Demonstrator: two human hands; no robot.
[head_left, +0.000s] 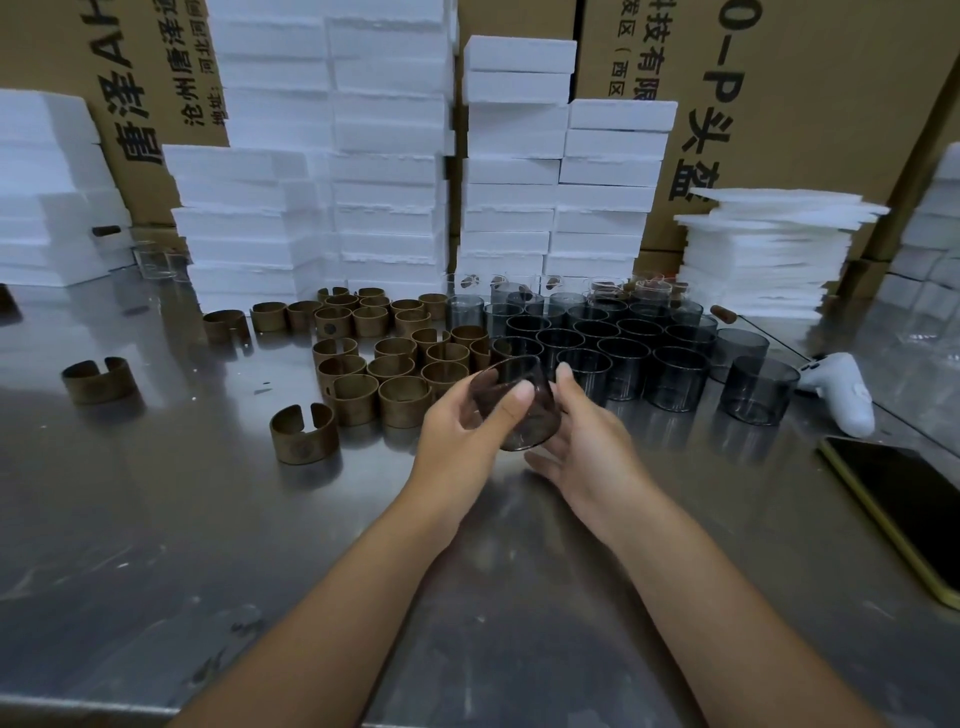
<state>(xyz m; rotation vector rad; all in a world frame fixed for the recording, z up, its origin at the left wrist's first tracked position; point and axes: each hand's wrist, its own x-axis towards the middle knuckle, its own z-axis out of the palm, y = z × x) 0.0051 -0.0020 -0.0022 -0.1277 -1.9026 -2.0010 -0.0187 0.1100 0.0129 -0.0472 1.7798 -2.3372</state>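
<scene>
Smoked glass cup (514, 402) tilted, held above steel table (208, 519); left hand (462, 421) grips it; right hand (582, 436) cradles it.

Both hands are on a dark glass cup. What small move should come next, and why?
Probably the left hand should let go and reach for a nearby brown ring, leaving the glass cup in the right hand. The cup is bare and tilted between both hands, and the split rings stand left of it on the table, seemingly sleeves for such cups.
</scene>
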